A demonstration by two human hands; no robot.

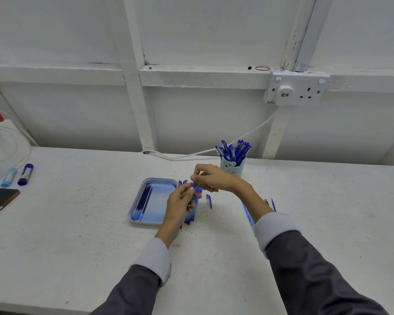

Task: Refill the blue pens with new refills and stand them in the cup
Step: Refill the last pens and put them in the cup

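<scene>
Just right of tray [159, 179], left hand [182, 202] grips a pen [197, 190]; right hand [212, 178] pinches its far end. Risk: pinched part slips loose; crowded cup [233, 169] may tip on insertion.

No legible text, it seems

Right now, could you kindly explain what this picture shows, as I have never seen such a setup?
There is no machine: a person works bare-handed, and the one picture comes from a camera worn on their head, looking down. The left hand holds a blue pen while the right hand pinches its far end. On the white table are a tray with dark refills, loose pens beside it, and a cup of standing pens. Glue sticks and a phone lie far left.
</scene>
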